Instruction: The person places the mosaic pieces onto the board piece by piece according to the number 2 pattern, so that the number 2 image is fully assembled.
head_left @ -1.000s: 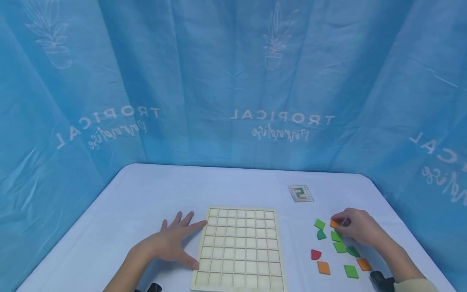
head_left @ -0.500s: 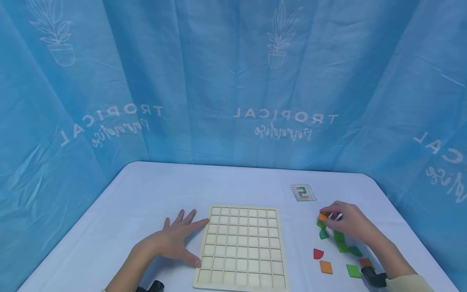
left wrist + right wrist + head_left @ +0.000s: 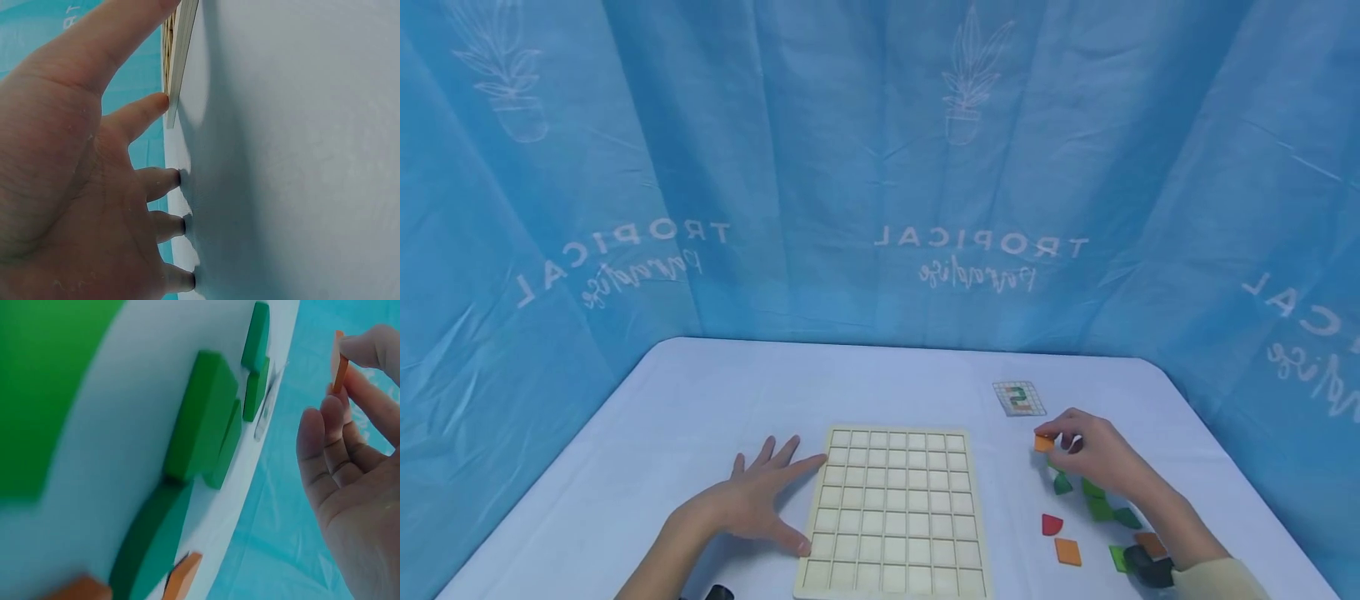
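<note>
In the head view, my right hand [image 3: 1097,454] pinches an orange square tile [image 3: 1043,443] between thumb and fingers, raised off the table in the right wrist view. My left hand [image 3: 748,504] is spread at the left side of a pale gridded board [image 3: 891,512], thumb and index fingertip touching its edge. The board's cells hold no tiles. Below the right hand lie green square tiles [image 3: 1101,509], dark green quarter-round tiles [image 3: 1062,483], a red quarter-round tile [image 3: 1052,524] and another orange square tile [image 3: 1067,552]. The right forearm partly hides some of them.
A small pattern card [image 3: 1019,398] with a grid and a coloured figure lies behind the tiles. The white table [image 3: 820,383] ends at a blue printed curtain [image 3: 820,283] on the back and sides. A black wrist device [image 3: 1150,568] covers part of a green tile.
My right hand has carried the orange square tile left and slightly away from me, from among the green tiles toward the card. The left hand holds its place at the board.
</note>
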Available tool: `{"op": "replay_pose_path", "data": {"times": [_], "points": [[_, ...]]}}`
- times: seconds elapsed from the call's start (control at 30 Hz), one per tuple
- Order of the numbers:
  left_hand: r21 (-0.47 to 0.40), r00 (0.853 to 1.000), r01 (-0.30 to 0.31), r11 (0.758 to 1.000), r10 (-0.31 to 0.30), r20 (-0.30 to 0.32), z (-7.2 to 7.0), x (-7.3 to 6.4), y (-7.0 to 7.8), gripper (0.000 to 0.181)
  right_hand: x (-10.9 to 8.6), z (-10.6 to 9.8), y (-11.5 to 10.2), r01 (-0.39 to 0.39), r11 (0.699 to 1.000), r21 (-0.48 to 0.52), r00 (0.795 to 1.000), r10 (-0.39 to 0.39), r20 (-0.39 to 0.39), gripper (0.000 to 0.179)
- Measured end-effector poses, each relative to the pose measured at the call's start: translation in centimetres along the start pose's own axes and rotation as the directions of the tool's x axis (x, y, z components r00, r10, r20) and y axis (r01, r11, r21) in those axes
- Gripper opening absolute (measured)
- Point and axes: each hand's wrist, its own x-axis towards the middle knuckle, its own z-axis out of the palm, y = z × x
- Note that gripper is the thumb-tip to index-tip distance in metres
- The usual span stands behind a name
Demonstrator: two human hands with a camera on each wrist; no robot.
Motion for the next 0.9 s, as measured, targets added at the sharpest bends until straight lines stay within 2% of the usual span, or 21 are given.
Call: {"op": "replay_pose_path", "data": {"times": [0.27, 0.9], "points": [[0.000, 1.000, 0.003, 1.000, -0.003, -0.001, 0.0, 0.0, 0.0, 0.110, 0.6, 0.5, -1.4, 0.057, 0.998, 0.007, 0.998, -0.057, -0.037, 0.028], [-0.016, 1.000, 0.010, 1.000, -0.010, 0.004, 0.0, -0.1, 0.2, 0.109, 1.2, 1.8, -4.2, 0.108, 0.993, 0.046, 0.994, -0.108, 0.003, 0.029]]}}
